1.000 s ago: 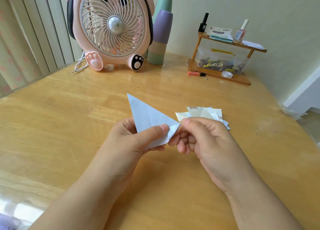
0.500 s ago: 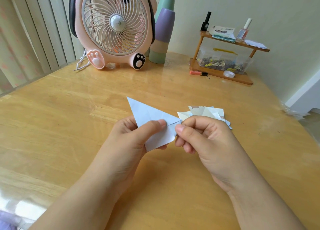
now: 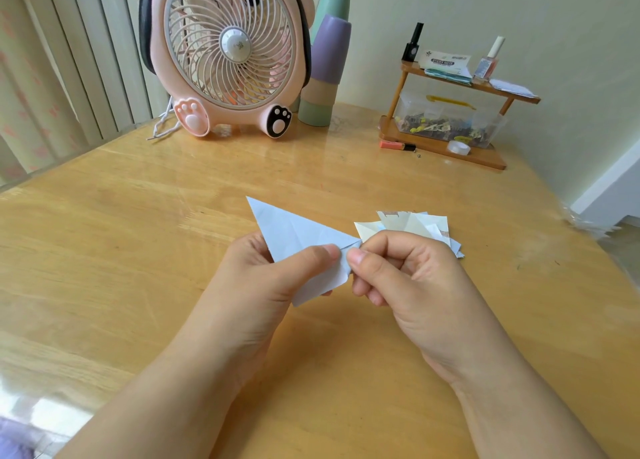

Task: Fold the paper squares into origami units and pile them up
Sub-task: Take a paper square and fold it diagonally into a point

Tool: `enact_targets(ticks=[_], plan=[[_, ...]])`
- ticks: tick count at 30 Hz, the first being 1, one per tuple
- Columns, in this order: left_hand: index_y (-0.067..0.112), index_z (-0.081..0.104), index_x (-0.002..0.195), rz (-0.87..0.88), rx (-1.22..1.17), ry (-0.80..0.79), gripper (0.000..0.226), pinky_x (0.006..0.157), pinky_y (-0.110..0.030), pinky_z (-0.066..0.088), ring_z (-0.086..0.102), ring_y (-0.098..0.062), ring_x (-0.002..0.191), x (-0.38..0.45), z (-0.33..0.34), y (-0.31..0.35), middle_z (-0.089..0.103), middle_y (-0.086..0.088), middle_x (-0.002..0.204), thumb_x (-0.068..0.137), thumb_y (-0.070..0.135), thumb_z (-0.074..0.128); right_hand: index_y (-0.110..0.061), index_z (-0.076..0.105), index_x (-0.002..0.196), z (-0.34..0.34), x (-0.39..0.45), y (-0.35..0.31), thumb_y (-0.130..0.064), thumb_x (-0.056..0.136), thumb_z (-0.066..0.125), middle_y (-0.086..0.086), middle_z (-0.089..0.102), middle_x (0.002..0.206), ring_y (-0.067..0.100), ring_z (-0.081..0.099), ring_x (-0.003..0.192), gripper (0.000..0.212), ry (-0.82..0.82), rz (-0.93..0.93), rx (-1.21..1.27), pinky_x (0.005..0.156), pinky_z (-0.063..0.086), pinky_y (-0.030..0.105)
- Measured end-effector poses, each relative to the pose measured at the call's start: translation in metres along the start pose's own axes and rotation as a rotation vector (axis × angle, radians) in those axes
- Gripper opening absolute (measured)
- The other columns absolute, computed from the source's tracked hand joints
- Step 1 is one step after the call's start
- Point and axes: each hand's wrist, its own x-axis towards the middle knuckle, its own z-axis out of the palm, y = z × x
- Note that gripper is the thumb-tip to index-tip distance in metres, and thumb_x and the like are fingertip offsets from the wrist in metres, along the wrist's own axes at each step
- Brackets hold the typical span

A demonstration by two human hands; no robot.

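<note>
We are partway through one unit: the pale blue folded paper triangle (image 3: 294, 237) is held up off the glossy yellow wooden table (image 3: 104, 251), and the step in hand looks to be turning in and creasing its small right-hand corner. To do it well, we should keep the main body of the triangle pinned flat so the earlier folds do not slip, line the little flap's edge up against the existing crease before we commit, and then run a fingertip firmly along the new fold from the point outward. Thin paper like this probably buckles if we pinch too near the tip, so a light, even press seems better than a hard squeeze.

Our left hand (image 3: 263, 285) is closed around the paper, the thumb lying across its front face and the fingers curled behind it, so it carries the piece. Our right hand (image 3: 412, 278) is curled tight, with thumb and forefinger pinching the triangle's right corner where the small flap bends down; its other fingers are tucked in and hold nothing else.

Just behind the right hand, the loose pile of cream and white folded paper units (image 3: 408, 226) lies on the table, partly hidden by our knuckles, waiting for this piece.
</note>
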Motion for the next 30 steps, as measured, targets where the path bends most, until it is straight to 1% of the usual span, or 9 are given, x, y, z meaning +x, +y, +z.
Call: enact_targets(ticks=[6,11,14,20,23,25,27,28,30], plan=[[0.019,0.074,0.066,0.008,0.047,-0.053,0.012,0.057,-0.018,0.047,0.062,-0.009,0.064,-0.002,0.002,0.002,0.069,0.001,0.07,0.069,0.015,0.063,-0.023,0.067,0.061,-0.005,0.0,-0.002,-0.028,0.075,0.06,-0.006,0.058,0.054,0.004,0.046,0.052,0.016,0.007,0.018,0.046,0.054,0.04,0.013],[0.019,0.073,0.065,-0.051,0.074,-0.081,0.011,0.054,-0.018,0.047,0.059,-0.009,0.061,-0.001,0.0,0.002,0.068,0.0,0.069,0.068,0.016,0.063,-0.025,0.066,0.056,-0.01,0.0,-0.004,-0.026,0.073,0.061,-0.004,0.059,0.055,0.005,0.047,0.052,0.018,-0.074,0.096,0.093,0.054,0.041,0.013],[0.019,0.074,0.066,-0.108,0.131,-0.126,0.011,0.055,-0.018,0.046,0.06,-0.01,0.062,-0.001,-0.002,0.002,0.068,0.0,0.07,0.066,0.016,0.064,-0.022,0.067,0.057,-0.018,0.0,-0.006,-0.018,0.077,0.071,-0.003,0.06,0.056,0.004,0.047,0.05,0.02,-0.144,0.148,0.034,0.051,0.04,0.012],[0.012,0.073,0.06,-0.295,0.401,-0.182,0.008,0.051,-0.02,0.047,0.059,-0.014,0.054,-0.007,-0.018,0.012,0.066,-0.006,0.06,0.059,0.019,0.069,-0.021,0.068,0.066,-0.019,-0.002,-0.004,-0.017,0.083,0.068,-0.005,0.063,0.057,0.004,0.045,0.049,0.018,-0.388,0.263,-0.178,0.05,0.038,0.013],[0.009,0.072,0.072,-0.366,0.622,-0.081,0.027,0.055,-0.026,0.05,0.064,-0.02,0.056,-0.018,-0.029,0.012,0.069,-0.006,0.063,0.058,0.031,0.076,-0.024,0.07,0.067,-0.006,-0.005,0.003,-0.025,0.084,0.067,-0.008,0.062,0.054,0.001,0.044,0.047,0.017,-0.45,0.322,-0.308,0.056,0.037,0.019],[0.017,0.065,0.085,-0.256,0.92,0.149,0.036,0.058,-0.029,0.049,0.066,-0.021,0.068,-0.028,-0.034,0.004,0.069,0.002,0.075,0.063,0.041,0.081,-0.026,0.07,0.067,0.0,-0.006,0.006,-0.029,0.083,0.068,-0.01,0.061,0.052,0.003,0.044,0.049,0.016,-0.438,0.362,-0.404,0.061,0.036,0.025],[0.027,0.048,0.096,0.043,1.21,0.381,0.041,0.062,-0.024,0.039,0.059,-0.015,0.087,-0.042,-0.036,-0.003,0.054,0.016,0.094,0.069,0.038,0.077,-0.025,0.07,0.069,0.003,-0.006,0.005,-0.032,0.082,0.068,-0.01,0.061,0.052,0.005,0.046,0.051,0.016,-0.417,0.382,-0.484,0.061,0.037,0.025],[0.03,0.044,0.1,0.218,1.291,0.366,0.044,0.066,-0.024,0.035,0.054,-0.013,0.095,-0.048,-0.038,-0.006,0.046,0.019,0.1,0.071,0.036,0.076,-0.023,0.07,0.071,0.005,-0.007,0.005,-0.033,0.083,0.067,-0.011,0.061,0.052,0.004,0.046,0.05,0.016,-0.41,0.382,-0.524,0.059,0.037,0.024],[0.03,0.048,0.108,0.452,1.312,0.107,0.04,0.082,-0.023,0.038,0.052,-0.01,0.105,-0.056,-0.045,-0.015,0.045,0.021,0.112,0.075,0.041,0.068,-0.021,0.069,0.073,0.007,-0.008,0.003,-0.032,0.083,0.066,-0.012,0.06,0.05,0.001,0.045,0.044,0.016,-0.39,0.368,-0.602,0.052,0.036,0.019]])
